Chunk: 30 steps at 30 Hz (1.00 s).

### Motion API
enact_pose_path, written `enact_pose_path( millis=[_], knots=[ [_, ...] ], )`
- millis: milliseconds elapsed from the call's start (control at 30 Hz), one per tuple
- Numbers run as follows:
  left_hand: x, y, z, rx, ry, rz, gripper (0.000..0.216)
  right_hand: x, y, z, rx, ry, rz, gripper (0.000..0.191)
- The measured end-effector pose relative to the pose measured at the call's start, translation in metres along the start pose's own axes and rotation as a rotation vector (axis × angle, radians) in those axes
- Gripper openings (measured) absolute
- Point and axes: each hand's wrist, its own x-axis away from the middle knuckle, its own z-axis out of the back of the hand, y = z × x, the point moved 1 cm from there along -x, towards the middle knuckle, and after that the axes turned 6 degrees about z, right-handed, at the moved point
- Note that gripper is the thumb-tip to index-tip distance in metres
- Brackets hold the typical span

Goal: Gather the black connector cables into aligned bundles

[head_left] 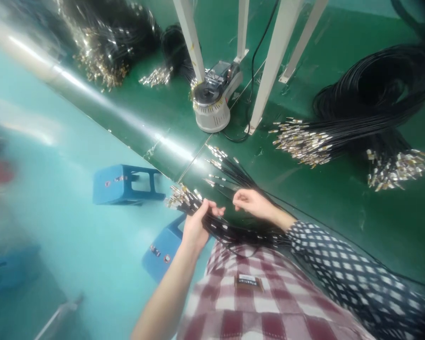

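Green table (304, 185), left hand (199, 221) gripping cables (230, 231), right hand (248, 202) curled, can't tell if it's holding one. Looks mid-gathering; probably needs a light pinch next.

Left forearm (166, 293), bare, rising from the lower edge and angled up to the right; left wrist (191, 248) roughly in line with it; left hand (197, 224) in a curled grip, thumb uppermost, fingertips (218, 210) pointing toward the other hand; right forearm (326, 257), sleeved, slanting in from the lower right; right wrist (286, 220) bare; right hand (251, 203), back upward, fingers bent inward; hands near, apart.
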Motion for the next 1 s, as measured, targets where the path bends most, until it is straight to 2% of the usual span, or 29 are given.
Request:
enact_pose_path(
  millis=[67, 200, 300, 400, 567, 667, 767, 867, 933, 1000],
  knots=[
    [0.001, 0.001, -0.004, -0.004, -0.022, -0.011, 0.028, 0.017, 0.0, 0.012, -0.19, -0.007, 0.062, 0.02],
    [0.002, 0.005, -0.019, -0.027, -0.062, -0.097, 0.02, 0.042, -0.001, 0.024, -0.617, 0.077, 0.176, 0.029],
    [0.004, 0.008, -0.031, -0.045, -0.082, -0.153, 0.023, 0.053, -0.005, 0.021, -0.651, 0.084, 0.178, 0.03],
    [0.007, 0.009, -0.039, -0.069, -0.103, -0.146, 0.026, 0.06, -0.01, 0.017, -0.641, 0.092, 0.169, 0.029],
    [0.009, 0.008, -0.04, -0.053, -0.079, -0.156, 0.019, 0.073, -0.007, 0.025, -0.581, 0.034, 0.15, 0.027],
    [0.01, 0.008, -0.039, -0.039, -0.057, -0.147, 0.017, 0.074, -0.013, 0.032, -0.406, 0.014, 0.145, 0.026],
    [0.011, 0.008, -0.04, -0.078, -0.059, -0.122, 0.019, 0.06, -0.044, 0.034, -0.098, 0.157, 0.232, 0.023],
    [0.012, 0.01, -0.043, -0.09, -0.038, -0.12, 0.022, 0.045, -0.074, 0.028, 0.017, 0.31, 0.32, 0.023],
    [0.013, 0.01, -0.044, -0.084, -0.021, -0.114, 0.022, 0.045, -0.075, 0.023, 0.087, 0.338, 0.353, 0.027],
    [0.013, 0.01, -0.044, -0.077, -0.011, -0.1, 0.021, 0.056, -0.057, 0.02, 0.214, 0.327, 0.37, 0.028]
  ],
)
